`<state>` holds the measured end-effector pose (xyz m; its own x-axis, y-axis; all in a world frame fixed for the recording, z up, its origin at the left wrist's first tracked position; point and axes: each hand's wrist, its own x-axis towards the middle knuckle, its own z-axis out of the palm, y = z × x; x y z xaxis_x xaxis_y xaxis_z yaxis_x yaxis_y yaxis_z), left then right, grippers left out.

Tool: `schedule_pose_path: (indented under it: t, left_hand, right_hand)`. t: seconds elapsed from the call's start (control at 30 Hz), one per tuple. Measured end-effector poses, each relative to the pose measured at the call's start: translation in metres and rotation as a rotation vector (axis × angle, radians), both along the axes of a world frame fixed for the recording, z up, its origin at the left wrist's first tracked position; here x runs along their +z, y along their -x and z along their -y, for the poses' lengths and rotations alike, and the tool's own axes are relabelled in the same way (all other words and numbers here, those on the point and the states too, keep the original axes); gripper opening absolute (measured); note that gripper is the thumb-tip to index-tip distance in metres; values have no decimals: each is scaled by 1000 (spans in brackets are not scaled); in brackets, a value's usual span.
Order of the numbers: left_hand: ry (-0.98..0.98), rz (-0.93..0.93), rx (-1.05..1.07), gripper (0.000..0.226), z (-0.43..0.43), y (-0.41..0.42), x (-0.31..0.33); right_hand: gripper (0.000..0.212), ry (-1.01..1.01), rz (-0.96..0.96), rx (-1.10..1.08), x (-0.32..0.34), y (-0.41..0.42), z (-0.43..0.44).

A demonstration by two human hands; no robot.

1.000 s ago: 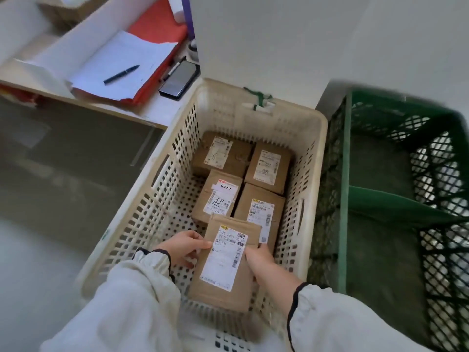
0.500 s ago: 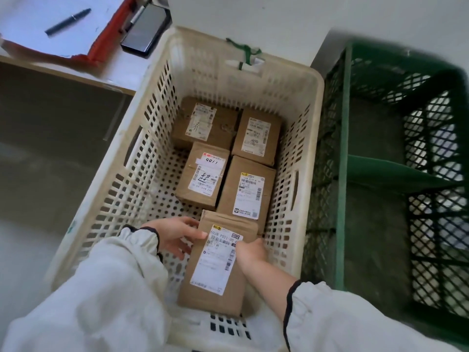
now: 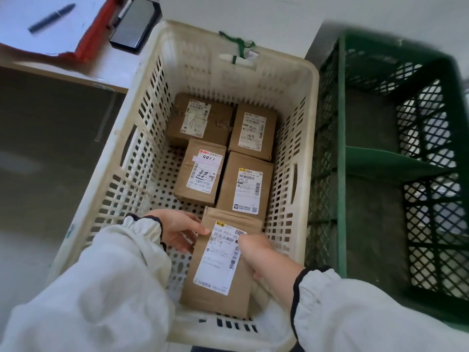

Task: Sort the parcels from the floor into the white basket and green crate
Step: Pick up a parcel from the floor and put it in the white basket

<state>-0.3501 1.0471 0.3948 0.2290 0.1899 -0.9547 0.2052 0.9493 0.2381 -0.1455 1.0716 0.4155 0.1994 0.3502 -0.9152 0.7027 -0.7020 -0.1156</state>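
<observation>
A brown parcel point(image 3: 203, 301) lay in the white basket point(image 3: 311, 138); the left hand point(image 3: 177, 231) pinched its left edge; the right hand point(image 3: 257, 251) had fingers curled round its right edge.

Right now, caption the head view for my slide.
Left hand and right hand hold a labelled parcel inside the white basket, near four other parcels; the green crate alongside shows none.

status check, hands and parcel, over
Left hand and right hand both hold the parcel, low in the white basket. Four other parcels just ahead. Green crate: no parcels seen.
</observation>
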Motion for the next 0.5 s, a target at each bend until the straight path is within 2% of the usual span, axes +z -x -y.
schedule_pose_path:
  t: [0.1, 0.27, 0.4, 0.5]
  left_hand:
    - [8, -19, -21, 41, -3, -4, -1]
    - [19, -8, -43, 44, -6, -7, -4]
    - [6, 18, -34, 53, -2, -9, -9]
    - [-10, 30, -29, 70, -2, -7, -6]
  right_hand:
    - [30, 34, 52, 38, 5, -2, -4]
    - [18, 7, 25, 5, 1, -4, -1]
    - [32, -42, 32, 5, -5, -8, 5]
    - [40, -64, 29, -5, -6, -6, 6]
